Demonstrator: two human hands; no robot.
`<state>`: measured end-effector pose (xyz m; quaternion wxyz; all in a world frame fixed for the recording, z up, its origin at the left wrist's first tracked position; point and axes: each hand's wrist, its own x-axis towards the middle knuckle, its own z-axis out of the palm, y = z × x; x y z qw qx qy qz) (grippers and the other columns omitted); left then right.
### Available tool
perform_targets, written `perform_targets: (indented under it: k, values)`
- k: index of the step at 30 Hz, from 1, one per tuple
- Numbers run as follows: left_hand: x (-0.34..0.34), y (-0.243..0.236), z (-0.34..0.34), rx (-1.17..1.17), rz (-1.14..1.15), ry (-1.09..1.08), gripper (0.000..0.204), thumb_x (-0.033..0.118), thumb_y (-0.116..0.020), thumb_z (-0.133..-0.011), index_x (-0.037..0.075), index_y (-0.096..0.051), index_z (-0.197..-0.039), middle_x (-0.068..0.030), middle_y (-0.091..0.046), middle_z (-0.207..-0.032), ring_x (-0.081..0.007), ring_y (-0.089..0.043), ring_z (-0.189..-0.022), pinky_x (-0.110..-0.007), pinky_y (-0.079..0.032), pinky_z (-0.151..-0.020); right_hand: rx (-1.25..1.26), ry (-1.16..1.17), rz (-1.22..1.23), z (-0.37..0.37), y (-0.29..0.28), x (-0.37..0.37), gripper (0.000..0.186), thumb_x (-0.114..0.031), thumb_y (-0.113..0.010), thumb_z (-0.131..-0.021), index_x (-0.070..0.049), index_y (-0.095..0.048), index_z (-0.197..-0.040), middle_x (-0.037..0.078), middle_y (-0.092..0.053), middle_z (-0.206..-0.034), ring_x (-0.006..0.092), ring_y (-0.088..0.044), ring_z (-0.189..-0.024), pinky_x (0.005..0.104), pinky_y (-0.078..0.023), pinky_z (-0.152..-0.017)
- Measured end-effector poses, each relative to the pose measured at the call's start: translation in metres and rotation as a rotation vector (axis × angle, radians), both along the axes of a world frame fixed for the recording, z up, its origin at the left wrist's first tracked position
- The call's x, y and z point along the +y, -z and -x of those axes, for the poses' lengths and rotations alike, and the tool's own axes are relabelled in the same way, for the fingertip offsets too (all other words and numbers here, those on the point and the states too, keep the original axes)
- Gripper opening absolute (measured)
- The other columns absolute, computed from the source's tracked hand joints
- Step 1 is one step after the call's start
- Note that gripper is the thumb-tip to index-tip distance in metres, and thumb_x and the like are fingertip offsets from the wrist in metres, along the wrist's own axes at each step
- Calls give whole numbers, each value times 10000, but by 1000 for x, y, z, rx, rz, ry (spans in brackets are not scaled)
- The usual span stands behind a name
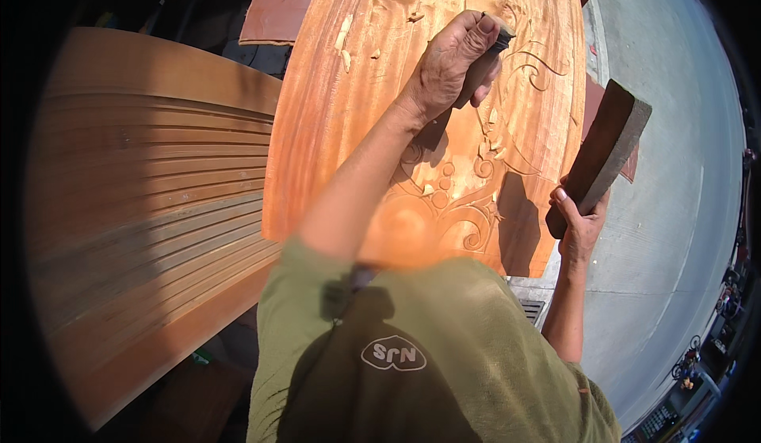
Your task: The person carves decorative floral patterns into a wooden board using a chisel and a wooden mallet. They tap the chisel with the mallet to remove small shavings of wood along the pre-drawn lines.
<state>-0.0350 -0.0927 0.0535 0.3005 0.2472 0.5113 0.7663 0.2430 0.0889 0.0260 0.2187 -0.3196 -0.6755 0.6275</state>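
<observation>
Working from afar, I have the left hand (456, 66) closed round a dark tool (476, 78) over the carved board (333, 142) lying ahead and the right hand (580, 219) gripping a dark block (604, 150) near the board's right edge, so I judge that short, square taps would best spare the scrollwork (474, 238).

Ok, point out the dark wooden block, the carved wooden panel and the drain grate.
Dark wooden block (597, 151): head view, middle of its broad face.
Carved wooden panel (341, 118): head view, bare surface toward its left edge.
Drain grate (532, 309): head view, its slats.
</observation>
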Motion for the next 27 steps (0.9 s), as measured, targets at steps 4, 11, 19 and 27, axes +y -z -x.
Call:
perform_targets:
  k: [4,11,19,27]
  values:
    - [47,15,12,0,112,324,526,612,-544,-1093,90,-592,-1137,-25,-602,-755,-69,-577,-518,-208,-471,-453,-85,173,89,-50,15,-1,561,-43,-859,-880,-52,-569,-1360,79,-715,-1081,149,-715,-886,314,-621,-764]
    - [73,40,6,28,282,463,501,582,-518,-1115,87,-591,-1142,-6,-590,-728,-62,-529,-474,-211,-424,-426,-7,359,68,-86,30,19,523,-49,-832,-905,-61,-567,-1356,66,-706,-1063,153,-709,-846,324,-590,-757]
    - [75,27,-10,72,328,557,405,393,-810,-984,66,-635,-1146,30,-604,-769,-36,-540,-511,-198,-416,-448,189,430,-12,24,-1,51,529,-112,-814,-906,-59,-508,-1334,90,-706,-1056,201,-753,-942,360,-643,-846]
    - [67,31,-6,36,344,550,443,285,-890,-910,33,-663,-1195,35,-646,-791,-30,-553,-541,-203,-425,-459,-204,-26,-207,45,3,61,899,6,-765,-805,-122,-429,-1628,156,-680,-1373,277,-719,-1182,386,-595,-1011]
